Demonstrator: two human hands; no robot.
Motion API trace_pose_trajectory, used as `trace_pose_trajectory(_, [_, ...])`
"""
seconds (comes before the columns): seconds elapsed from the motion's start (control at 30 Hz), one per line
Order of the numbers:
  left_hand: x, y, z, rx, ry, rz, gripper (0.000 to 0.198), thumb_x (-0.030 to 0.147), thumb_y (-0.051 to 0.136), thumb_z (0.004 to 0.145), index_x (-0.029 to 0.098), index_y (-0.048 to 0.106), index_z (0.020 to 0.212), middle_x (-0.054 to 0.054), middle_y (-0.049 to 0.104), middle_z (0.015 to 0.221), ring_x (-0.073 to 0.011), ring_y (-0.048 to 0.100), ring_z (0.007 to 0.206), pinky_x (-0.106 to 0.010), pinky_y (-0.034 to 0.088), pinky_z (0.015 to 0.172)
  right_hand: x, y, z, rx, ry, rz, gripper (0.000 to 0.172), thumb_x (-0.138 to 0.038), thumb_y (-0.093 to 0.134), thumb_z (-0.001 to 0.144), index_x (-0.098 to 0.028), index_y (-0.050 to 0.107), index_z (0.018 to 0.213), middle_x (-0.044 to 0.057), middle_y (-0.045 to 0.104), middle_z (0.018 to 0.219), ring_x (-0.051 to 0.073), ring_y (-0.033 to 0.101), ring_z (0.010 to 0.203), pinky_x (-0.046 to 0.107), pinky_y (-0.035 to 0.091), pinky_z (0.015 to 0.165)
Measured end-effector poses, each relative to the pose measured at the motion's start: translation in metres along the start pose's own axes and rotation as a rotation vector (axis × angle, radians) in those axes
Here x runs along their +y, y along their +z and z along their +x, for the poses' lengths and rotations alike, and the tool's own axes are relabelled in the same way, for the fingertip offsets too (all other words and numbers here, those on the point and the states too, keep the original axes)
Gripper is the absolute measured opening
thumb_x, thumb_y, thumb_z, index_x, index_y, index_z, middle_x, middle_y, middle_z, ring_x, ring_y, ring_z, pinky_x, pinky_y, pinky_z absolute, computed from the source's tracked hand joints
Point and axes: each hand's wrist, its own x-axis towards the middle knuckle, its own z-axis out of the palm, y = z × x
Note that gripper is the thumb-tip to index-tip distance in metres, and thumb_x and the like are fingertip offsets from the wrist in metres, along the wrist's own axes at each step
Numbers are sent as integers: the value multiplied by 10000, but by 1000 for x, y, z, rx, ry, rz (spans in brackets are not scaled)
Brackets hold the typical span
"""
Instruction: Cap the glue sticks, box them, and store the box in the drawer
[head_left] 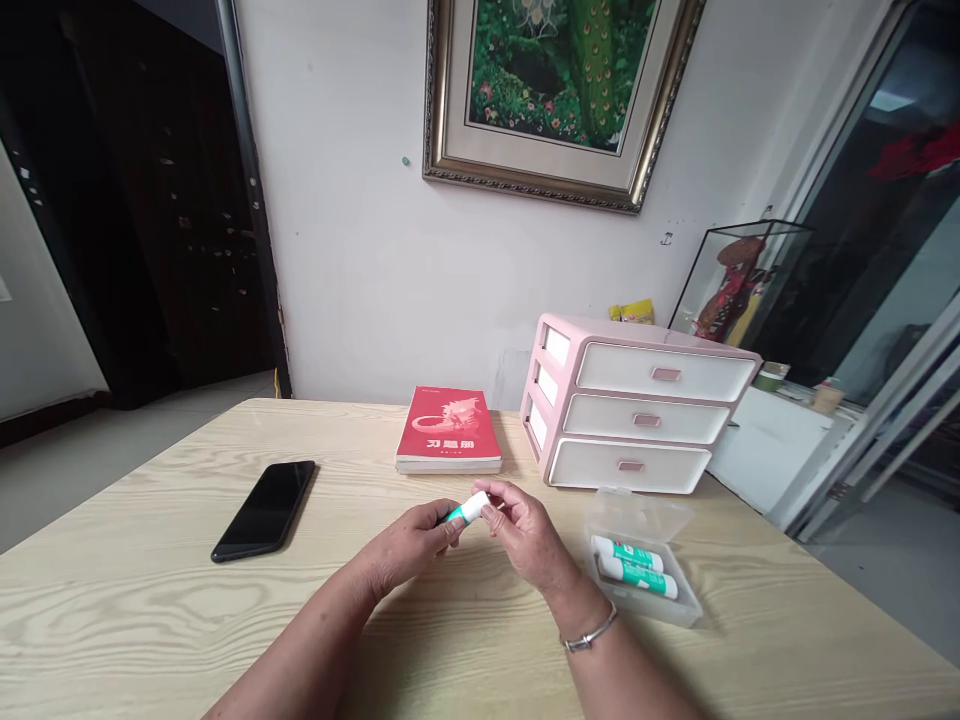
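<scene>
Bare forearms (296, 655) are crossing the near edge of the pale wood table (127, 610), and I'm picking out a silver bracelet (589, 633) on the right wrist. The left hand (409, 545) is curling its fingers around the green end of a white-and-green glue stick (471, 509), while the right hand (529, 530) is pinching the white end between its thumb and fingertips (491, 503). The stick is sitting between both hands above the table's middle, and I can't tell from here whether its cap is on or off.

Toward the right edge, a clear plastic box (664, 612) is standing with its lid (637, 515) open, and two more glue sticks (630, 565) are lying inside, with neither hand touching them. So one stick is in hand and two are waiting in the box.

A black smartphone (262, 510) is lying face up toward the left edge. Along the far edge, a red paperback book (448, 425) is resting beside a pink three-drawer organizer (637, 420), and a framed peacock painting (555, 70) is hanging on the wall above.
</scene>
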Motion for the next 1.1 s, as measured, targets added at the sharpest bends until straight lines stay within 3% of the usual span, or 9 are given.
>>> trace_pose_trajectory(0.2, [-4, -2, -1, -59, 10, -67, 382, 549, 500, 875, 180, 592, 905, 2, 547, 792, -121, 447, 674, -222, 333, 589, -1, 1, -3, -51, 15, -11, 346, -343, 590, 908, -221, 637, 1228, 67, 672, 1060, 147, 604, 817, 276, 508, 713])
trace_pose_trajectory(0.4, [1, 0, -3, -64, 43, -37, 385, 556, 469, 896, 185, 571, 872, 25, 506, 740, -118, 426, 664, -219, 332, 588, -4, 3, -2, -13, 48, -52, 339, -388, 602, 892, -201, 660, 1168, 70, 671, 1005, 160, 615, 797, 283, 521, 694])
trace_pose_trajectory(0.57, [-1, 5, 1, -5, 122, 119, 368, 520, 436, 919, 180, 566, 863, 16, 535, 766, -132, 452, 698, -232, 366, 643, -7, 7, -2, 4, 101, -148, 307, -438, 567, 902, -170, 657, 1021, 43, 674, 830, 144, 603, 684, 257, 509, 618])
trace_pose_trajectory(0.77, [-9, 13, 7, 113, 175, 321, 299, 433, 446, 919, 198, 623, 973, -36, 662, 894, -188, 547, 776, -259, 388, 694, -1, 14, 0, 46, 327, -82, 398, -560, 559, 856, -165, 606, 867, -27, 578, 594, 110, 522, 420, 230, 432, 411])
trace_pose_trajectory(0.87, [-9, 9, 6, 106, 185, 291, 294, 423, 451, 918, 192, 622, 977, -30, 659, 897, -183, 548, 785, -255, 388, 698, -2, 13, -1, 43, 353, -9, 462, -598, 551, 850, -156, 619, 963, -37, 544, 591, 114, 515, 451, 233, 451, 417])
trace_pose_trajectory(1.0, [-5, -1, 2, 39, 128, 193, 341, 477, 449, 914, 174, 604, 947, 4, 602, 811, -147, 492, 711, -241, 376, 653, -8, 7, -4, -63, 231, -6, 466, -518, 547, 894, -217, 589, 1247, 26, 610, 865, 121, 552, 649, 210, 485, 496])
trace_pose_trajectory(1.1, [-5, -4, 0, -7, 98, 161, 357, 494, 449, 912, 172, 603, 903, 11, 594, 779, -138, 483, 684, -236, 366, 625, -9, 5, -5, -139, 204, -12, 398, -457, 578, 887, -209, 617, 1196, 22, 605, 873, 113, 539, 653, 207, 490, 519])
